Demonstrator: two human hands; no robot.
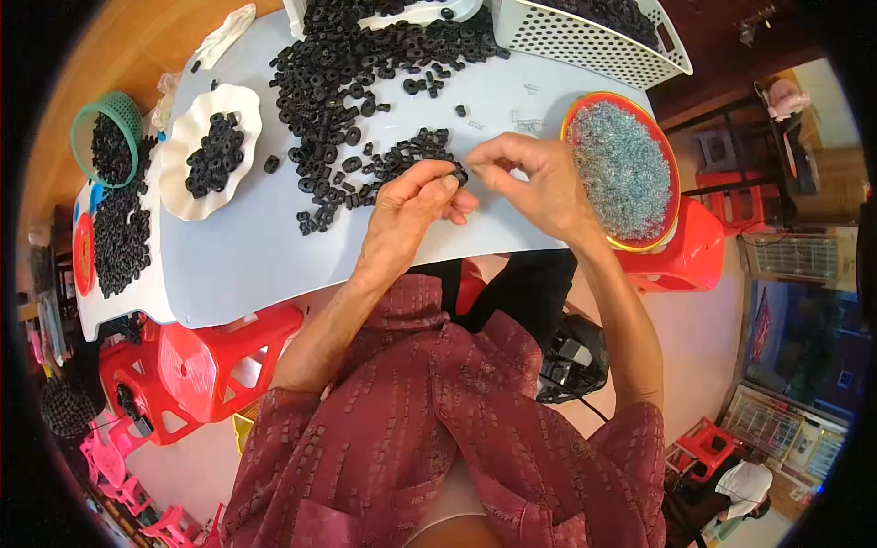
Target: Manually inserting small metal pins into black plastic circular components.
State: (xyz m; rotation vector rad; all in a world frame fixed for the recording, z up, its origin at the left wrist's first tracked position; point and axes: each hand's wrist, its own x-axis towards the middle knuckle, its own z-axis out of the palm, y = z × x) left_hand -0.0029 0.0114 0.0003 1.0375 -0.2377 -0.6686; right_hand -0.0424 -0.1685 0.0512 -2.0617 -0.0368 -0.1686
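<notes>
One black piece (460, 176) pinched in left hand (407, 203); fingertips of right hand (544, 183) pressed together, contents untellable. Red bowl (674, 180) kept at three o'clock, black heap (315, 102) at ten, seemingly for reach.

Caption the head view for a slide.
Left hand holds a small black part beside right hand, near loose black parts and a red bowl of silvery pieces.

Half Out of Sight

Over the worktop (265, 265), the left grip (402, 215) mostly covers a black piece (459, 176); anything in the right grip (544, 183) is too small to tell. At the worktop's far side, a perforated basket (585, 38) is cut off.
</notes>
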